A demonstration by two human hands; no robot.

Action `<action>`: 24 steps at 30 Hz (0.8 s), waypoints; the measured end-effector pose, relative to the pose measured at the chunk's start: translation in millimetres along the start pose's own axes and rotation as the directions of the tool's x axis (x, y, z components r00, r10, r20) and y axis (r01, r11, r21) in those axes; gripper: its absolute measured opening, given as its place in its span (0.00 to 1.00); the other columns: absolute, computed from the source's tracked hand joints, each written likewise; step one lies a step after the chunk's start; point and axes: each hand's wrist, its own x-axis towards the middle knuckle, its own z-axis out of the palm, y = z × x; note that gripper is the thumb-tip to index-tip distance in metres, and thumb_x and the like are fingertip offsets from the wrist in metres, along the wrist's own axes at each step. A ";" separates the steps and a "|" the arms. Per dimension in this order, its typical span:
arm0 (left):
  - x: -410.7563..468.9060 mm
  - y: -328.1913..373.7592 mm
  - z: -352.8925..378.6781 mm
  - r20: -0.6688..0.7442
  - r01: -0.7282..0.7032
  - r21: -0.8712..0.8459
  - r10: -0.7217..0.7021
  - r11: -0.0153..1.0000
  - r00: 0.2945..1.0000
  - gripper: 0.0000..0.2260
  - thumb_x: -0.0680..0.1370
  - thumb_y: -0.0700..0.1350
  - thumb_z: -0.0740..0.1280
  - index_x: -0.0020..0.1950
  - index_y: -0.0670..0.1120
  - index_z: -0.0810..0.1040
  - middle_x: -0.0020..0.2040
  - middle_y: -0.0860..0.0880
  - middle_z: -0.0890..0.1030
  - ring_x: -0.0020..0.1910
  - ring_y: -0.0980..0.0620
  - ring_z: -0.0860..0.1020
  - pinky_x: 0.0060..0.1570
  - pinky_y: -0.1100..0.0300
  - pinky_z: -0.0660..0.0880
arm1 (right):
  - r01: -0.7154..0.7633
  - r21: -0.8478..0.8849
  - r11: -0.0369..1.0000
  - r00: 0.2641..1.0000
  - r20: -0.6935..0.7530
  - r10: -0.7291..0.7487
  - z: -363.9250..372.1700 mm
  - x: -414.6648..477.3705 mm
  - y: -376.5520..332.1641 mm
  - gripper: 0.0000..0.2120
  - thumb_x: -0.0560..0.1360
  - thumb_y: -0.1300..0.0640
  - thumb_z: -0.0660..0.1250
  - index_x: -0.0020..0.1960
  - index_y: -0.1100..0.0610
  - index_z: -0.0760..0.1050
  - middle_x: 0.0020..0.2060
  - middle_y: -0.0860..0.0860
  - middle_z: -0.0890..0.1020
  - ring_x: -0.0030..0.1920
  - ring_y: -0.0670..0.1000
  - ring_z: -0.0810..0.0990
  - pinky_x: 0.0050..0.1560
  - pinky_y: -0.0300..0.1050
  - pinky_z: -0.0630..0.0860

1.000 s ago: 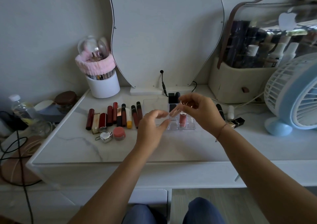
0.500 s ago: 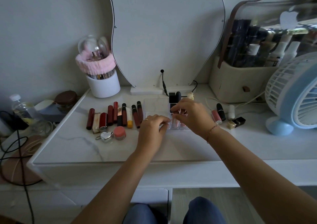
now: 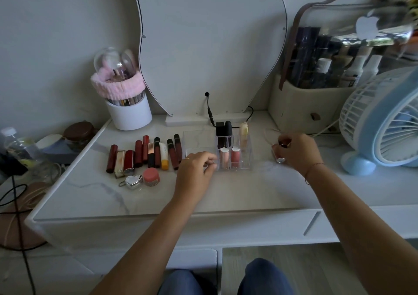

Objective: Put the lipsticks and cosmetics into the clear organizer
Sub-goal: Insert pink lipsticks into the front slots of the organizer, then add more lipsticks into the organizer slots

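Observation:
The clear organizer (image 3: 199, 139) stands mid-table in front of the mirror. It holds two black lipsticks (image 3: 223, 129), a cream tube (image 3: 244, 129) and two pink tubes (image 3: 229, 157) upright in its right compartments. My left hand (image 3: 195, 171) rests against its front left edge, with the fingertips pinched on the wall. My right hand (image 3: 297, 151) is to the right of the organizer, low over the table, its fingers curled round a dark red lipstick (image 3: 285, 142). A pink tube (image 3: 277, 156) lies under that hand. A row of several lipsticks (image 3: 144, 153) lies to the left.
A silver heart case (image 3: 134, 181) and a pink jar (image 3: 151, 176) lie in front of the row. A white brush cup (image 3: 129, 113) stands back left, a mirror (image 3: 208, 46) behind, a beige cosmetics bag (image 3: 300, 111) and a blue fan (image 3: 389, 122) at right. A cable (image 3: 209, 111) runs behind the organizer.
My right hand set a pink tube into the organizer, then moved right to the lipsticks lying on the table. My left hand came down onto the organizer's front left edge.

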 end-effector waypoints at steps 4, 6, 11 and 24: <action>0.2 0.7 -0.6 0.006 -0.003 0.007 0.003 1.000 1.000 0.07 0.72 0.39 0.71 0.50 0.45 0.81 0.42 0.48 0.83 0.44 0.51 0.78 0.44 0.63 0.71 | 0.059 -0.085 0.995 0.998 0.031 -0.056 2.2 -1.3 -1.5 0.09 0.72 0.60 0.67 0.43 0.67 0.79 0.40 0.62 0.82 0.43 0.62 0.79 0.44 0.53 0.78; -0.3 1.3 -0.9 0.001 -0.004 0.008 0.004 1.000 1.000 0.07 0.72 0.40 0.71 0.50 0.45 0.81 0.42 0.49 0.83 0.44 0.52 0.78 0.45 0.61 0.72 | 0.089 -0.104 0.991 0.994 0.072 -0.082 5.9 -0.1 -4.9 0.09 0.73 0.60 0.66 0.49 0.65 0.79 0.45 0.59 0.82 0.45 0.59 0.79 0.49 0.54 0.78; -0.9 1.0 -1.2 -0.003 -0.014 0.011 0.014 1.000 1.000 0.07 0.72 0.40 0.71 0.49 0.45 0.81 0.42 0.49 0.83 0.44 0.52 0.78 0.46 0.59 0.72 | 0.121 -0.118 0.986 0.985 0.134 -0.104 13.4 2.1 -13.4 0.13 0.74 0.59 0.67 0.57 0.61 0.78 0.50 0.58 0.81 0.50 0.56 0.78 0.55 0.46 0.75; -0.1 0.3 -0.9 -0.004 -0.029 0.001 0.029 1.000 1.000 0.07 0.72 0.39 0.71 0.49 0.44 0.81 0.42 0.49 0.83 0.43 0.54 0.78 0.45 0.62 0.72 | 0.067 0.013 0.998 0.994 0.088 -0.068 7.2 -6.0 -21.9 0.18 0.75 0.55 0.67 0.62 0.59 0.74 0.51 0.56 0.82 0.49 0.54 0.79 0.56 0.49 0.77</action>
